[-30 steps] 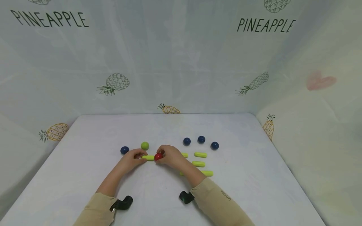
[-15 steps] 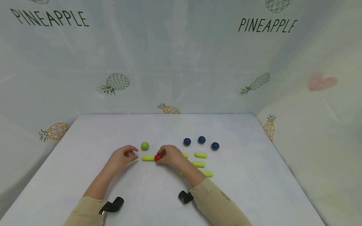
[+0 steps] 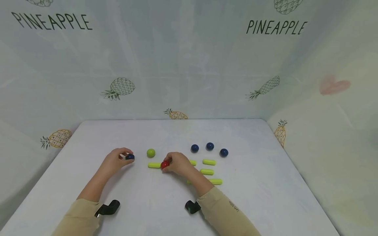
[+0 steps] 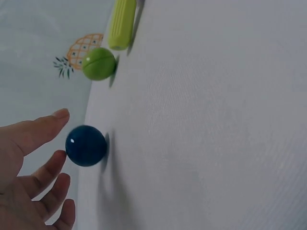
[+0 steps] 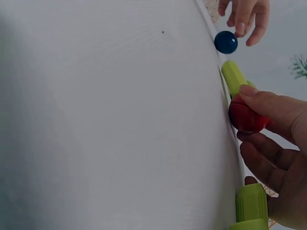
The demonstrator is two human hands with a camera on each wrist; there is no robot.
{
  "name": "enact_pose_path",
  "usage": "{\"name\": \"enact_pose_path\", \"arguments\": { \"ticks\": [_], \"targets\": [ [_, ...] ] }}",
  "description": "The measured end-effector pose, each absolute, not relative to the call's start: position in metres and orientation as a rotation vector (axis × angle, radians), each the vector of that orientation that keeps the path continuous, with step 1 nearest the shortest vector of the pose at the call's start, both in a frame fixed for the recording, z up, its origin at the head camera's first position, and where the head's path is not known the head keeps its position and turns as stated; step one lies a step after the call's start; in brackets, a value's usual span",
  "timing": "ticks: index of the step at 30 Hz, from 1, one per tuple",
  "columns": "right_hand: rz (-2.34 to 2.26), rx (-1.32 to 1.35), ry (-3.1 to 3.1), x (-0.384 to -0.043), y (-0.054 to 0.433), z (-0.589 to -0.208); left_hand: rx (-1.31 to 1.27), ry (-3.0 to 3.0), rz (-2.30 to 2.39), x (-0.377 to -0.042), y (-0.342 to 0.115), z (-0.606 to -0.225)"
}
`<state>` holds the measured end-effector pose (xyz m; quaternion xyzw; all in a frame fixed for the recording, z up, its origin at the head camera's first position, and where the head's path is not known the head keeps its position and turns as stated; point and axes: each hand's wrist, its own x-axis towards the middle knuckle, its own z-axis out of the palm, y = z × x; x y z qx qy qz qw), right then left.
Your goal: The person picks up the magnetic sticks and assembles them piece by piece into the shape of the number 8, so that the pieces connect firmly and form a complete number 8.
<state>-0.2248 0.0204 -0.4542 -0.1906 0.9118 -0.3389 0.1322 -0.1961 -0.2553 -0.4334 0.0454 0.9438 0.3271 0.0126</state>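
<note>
Red ball [image 5: 245, 116]: your right hand [image 3: 179, 163] pinches it at a rod [image 3: 154, 165], likely against rolling
Blue ball [image 4: 86, 145]: your left hand [image 3: 114, 160] stands wide at it, thumb apart

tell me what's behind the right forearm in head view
A short lime-green piece shows left of the right forearm, a longer lime-green piece right of it. The forearm covers what lies between, so whether they join as one rod cannot be seen.
</note>
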Motion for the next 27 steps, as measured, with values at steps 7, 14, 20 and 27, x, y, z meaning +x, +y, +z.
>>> {"name": "enact_pose_path", "arguments": {
  "ticks": [7, 14, 20, 27],
  "targets": [
    [-0.980, -0.536, 2.643, -0.223, 0.020, -0.455, 0.114, 2.929, 0.993, -0.201, -0.263, -0.441],
    [-0.976, -0.529, 2.657, -0.222, 0.020, -0.455, 0.091, 2.879, 1.055, -0.205, -0.265, -0.449],
    [-0.981, -0.530, 2.662, -0.221, 0.020, -0.453, 0.076, 2.833, 1.103, -0.204, -0.261, -0.450],
    [-0.980, -0.530, 2.665, -0.222, 0.021, -0.453, 0.070, 2.827, 1.100, -0.206, -0.257, -0.451]
  ]
}}
